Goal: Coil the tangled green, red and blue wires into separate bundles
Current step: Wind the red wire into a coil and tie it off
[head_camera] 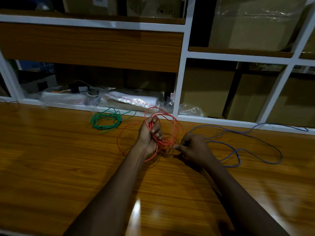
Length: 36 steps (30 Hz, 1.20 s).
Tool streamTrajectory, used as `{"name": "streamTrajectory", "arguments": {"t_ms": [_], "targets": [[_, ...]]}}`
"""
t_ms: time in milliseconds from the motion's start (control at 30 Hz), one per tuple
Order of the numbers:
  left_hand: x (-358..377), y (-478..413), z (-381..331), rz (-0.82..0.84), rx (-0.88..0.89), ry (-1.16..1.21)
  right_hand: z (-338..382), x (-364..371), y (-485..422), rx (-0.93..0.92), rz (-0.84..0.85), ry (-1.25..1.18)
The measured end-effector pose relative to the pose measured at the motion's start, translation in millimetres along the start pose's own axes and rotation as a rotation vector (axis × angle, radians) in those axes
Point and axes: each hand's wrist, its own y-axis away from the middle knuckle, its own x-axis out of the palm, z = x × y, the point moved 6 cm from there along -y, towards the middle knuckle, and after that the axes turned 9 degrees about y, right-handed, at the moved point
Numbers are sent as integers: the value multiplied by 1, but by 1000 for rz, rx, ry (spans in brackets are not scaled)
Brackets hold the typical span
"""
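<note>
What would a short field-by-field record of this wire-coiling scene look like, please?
surface: wooden table
green wire: coiled, lying on the table left of the hands, untouched
red wire: several loops gathered, one loose loop trailing onto the table
left hand: grips the red loops
right hand: pinches the red wire beside the loops
blue wire: loose and uncoiled, spread on the table to the right
progress: green looks done, red under way, blue not begun
</note>
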Motion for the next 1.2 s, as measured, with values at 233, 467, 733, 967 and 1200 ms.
{"name": "streamTrajectory", "arguments": {"t_ms": [233,467,733,967,1200], "targets": [[-4,-2,0,1,16,73,5,3,1,9,17,-30],[-9,-2,-4,-28,77,117,9,5,1,16,15,-86],[-8,-1,-7,-28,88,108,16,4,1,-22,52,-102],[1,-1,-1,79,-53,203,2,1,1,-90,105,-1],[7,3,2,122,-81,227,-2,3,1,-106,192,141]]}}
